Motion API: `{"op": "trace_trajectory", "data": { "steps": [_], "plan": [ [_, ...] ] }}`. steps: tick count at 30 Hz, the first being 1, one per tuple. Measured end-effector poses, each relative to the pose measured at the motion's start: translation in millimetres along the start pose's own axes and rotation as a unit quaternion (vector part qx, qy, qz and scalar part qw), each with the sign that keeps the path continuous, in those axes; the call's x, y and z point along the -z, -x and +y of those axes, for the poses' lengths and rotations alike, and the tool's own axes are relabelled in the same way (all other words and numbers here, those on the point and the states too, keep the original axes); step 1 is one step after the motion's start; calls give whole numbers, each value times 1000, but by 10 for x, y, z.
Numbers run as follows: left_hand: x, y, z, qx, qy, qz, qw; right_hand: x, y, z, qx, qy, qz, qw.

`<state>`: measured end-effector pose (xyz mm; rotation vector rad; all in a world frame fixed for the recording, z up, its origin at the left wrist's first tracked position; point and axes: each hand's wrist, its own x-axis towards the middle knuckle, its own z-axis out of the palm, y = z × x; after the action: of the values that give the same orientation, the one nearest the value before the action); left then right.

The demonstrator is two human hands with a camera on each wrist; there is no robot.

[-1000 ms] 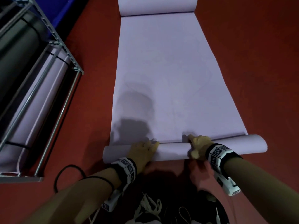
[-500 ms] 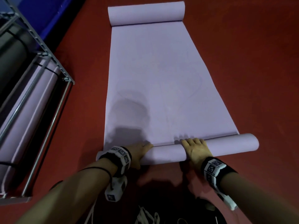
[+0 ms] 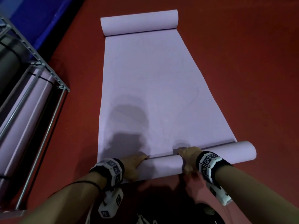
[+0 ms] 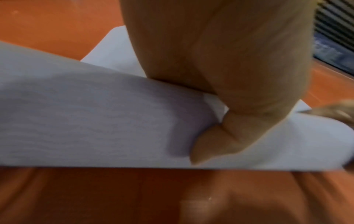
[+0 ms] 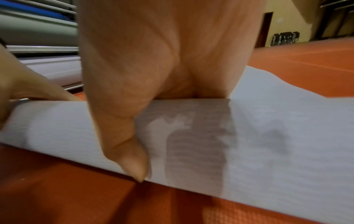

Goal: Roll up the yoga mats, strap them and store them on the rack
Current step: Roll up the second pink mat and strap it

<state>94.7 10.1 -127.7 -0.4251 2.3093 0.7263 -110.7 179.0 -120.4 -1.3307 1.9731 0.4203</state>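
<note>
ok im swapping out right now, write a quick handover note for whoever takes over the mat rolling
Left hand: laid over the near roll of the lilac yoga mat, thumb on its near side.
Right hand: same hold on that roll, further right.
Mat: flat on the red floor, with a short roll at the near end and a curl at the far end.
Rack: to the left, already holding a strapped lilac mat and a dark mat.
Done: first turns of the roll.
Left: roll the flat stretch away from you, strap it, shelve it. No strap clearly identifiable in view.

No text, label or number can be read anywhere.
</note>
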Motion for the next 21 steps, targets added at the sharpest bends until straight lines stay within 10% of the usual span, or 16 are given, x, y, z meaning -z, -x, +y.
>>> {"op": "trace_trajectory", "data": {
  "steps": [4, 9, 19, 21],
  "plan": [
    [-122, 188, 60, -6, -170, 115, 979, 9, -3, 20, -48, -37, 6, 998],
    [-372, 240, 163, 11, -269, 97, 958, 26, 33, -23, -53, -34, 12, 998],
    [-293, 71, 321, 138, -150, 125, 971, -243, 204, -90, -76, 103, 135, 983],
    [-443, 5, 298, 136, -134, 213, 958, -246, 199, -125, -71, 110, 143, 981]
  ]
}}
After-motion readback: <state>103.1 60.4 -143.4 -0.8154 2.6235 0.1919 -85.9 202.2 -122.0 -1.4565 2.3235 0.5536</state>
